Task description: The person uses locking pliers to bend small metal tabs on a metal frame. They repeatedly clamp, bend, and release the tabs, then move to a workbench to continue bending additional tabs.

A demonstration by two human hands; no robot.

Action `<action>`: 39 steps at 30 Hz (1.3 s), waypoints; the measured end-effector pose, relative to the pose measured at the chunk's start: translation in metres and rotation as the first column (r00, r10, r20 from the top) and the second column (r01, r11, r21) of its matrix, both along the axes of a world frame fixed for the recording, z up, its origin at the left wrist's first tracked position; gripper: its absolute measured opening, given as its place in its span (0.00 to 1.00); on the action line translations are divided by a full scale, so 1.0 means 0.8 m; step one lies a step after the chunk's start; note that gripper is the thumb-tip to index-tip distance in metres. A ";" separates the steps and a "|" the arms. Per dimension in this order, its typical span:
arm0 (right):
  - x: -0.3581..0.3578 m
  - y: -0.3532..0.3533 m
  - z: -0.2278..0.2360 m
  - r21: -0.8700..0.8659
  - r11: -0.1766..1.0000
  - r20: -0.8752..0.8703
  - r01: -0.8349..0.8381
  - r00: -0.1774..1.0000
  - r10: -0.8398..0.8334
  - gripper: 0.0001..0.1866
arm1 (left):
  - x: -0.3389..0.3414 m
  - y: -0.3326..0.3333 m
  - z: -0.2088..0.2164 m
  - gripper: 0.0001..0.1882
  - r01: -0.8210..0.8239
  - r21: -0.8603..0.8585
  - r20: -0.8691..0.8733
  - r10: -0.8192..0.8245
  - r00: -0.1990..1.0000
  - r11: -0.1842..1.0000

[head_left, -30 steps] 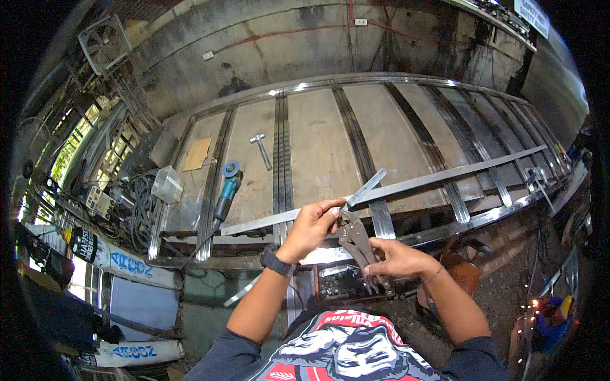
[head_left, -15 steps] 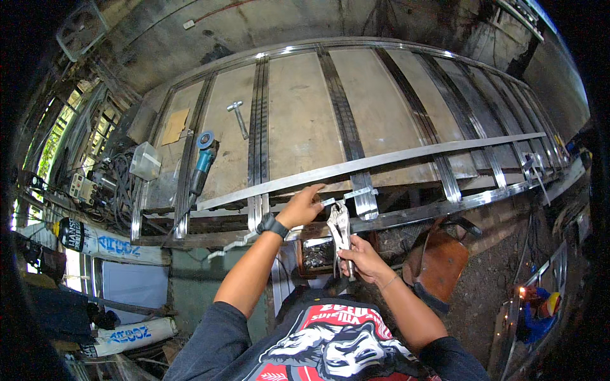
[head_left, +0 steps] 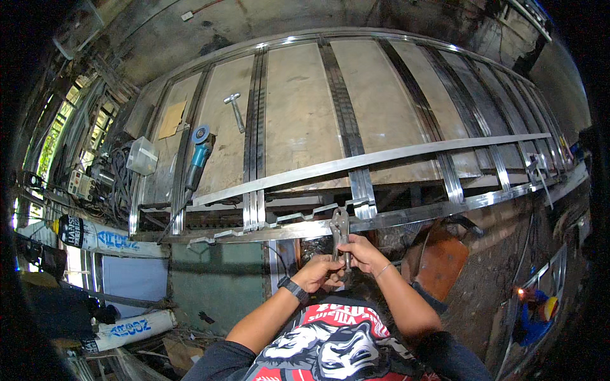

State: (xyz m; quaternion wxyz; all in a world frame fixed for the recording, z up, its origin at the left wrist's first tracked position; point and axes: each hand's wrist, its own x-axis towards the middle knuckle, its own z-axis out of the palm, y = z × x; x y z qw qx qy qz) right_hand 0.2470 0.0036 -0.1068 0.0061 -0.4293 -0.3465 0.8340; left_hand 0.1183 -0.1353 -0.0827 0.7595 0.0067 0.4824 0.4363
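Locking pliers (head_left: pixel 341 223) stand with their jaws at the near edge of the metal frame, by the right end of a zigzag-bent metal strip (head_left: pixel 289 218). Whether the jaws are clamped on the strip I cannot tell. My right hand (head_left: pixel 363 255) is closed round the upper part of the pliers' handles. Lower down, my left hand (head_left: pixel 319 273), with a dark watch on its wrist, has its fingers closed at the handle ends. The strip runs leftward along the frame's shiny near rail (head_left: pixel 406 214).
A long flat metal bar (head_left: pixel 375 159) lies slantwise across the frame. An angle grinder (head_left: pixel 199 159), a hammer (head_left: pixel 235 113) and a clear plastic box (head_left: pixel 142 156) lie on its left. Right of me is a brown chair (head_left: pixel 441 260); beyond, a person in blue (head_left: pixel 532 317) works beside a bright spark.
My left hand has come off the strip area at the frame and down to the pliers' handles. My right hand stays on the pliers, slightly higher.
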 end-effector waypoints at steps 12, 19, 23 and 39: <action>0.019 0.023 0.031 0.088 0.989 0.154 -0.120 0.983 0.105 0.19 | -0.071 -0.004 -0.001 0.22 0.397 -0.003 -0.795 -0.243 0.555 0.918; 0.073 -0.014 0.045 0.009 0.990 0.003 0.141 0.990 -0.141 0.12 | -0.177 0.064 -0.057 0.32 0.573 0.081 -0.936 0.261 -0.238 0.815; 0.074 -0.040 0.051 -0.037 0.918 0.006 0.396 0.918 -0.396 0.11 | -0.209 0.123 -0.057 0.32 0.648 -0.083 -0.980 0.055 -0.189 0.757; 0.040 -0.100 0.043 0.266 0.823 0.077 0.502 0.840 -0.537 0.24 | -0.221 0.186 -0.082 0.17 0.801 0.039 -0.782 -0.481 0.396 0.597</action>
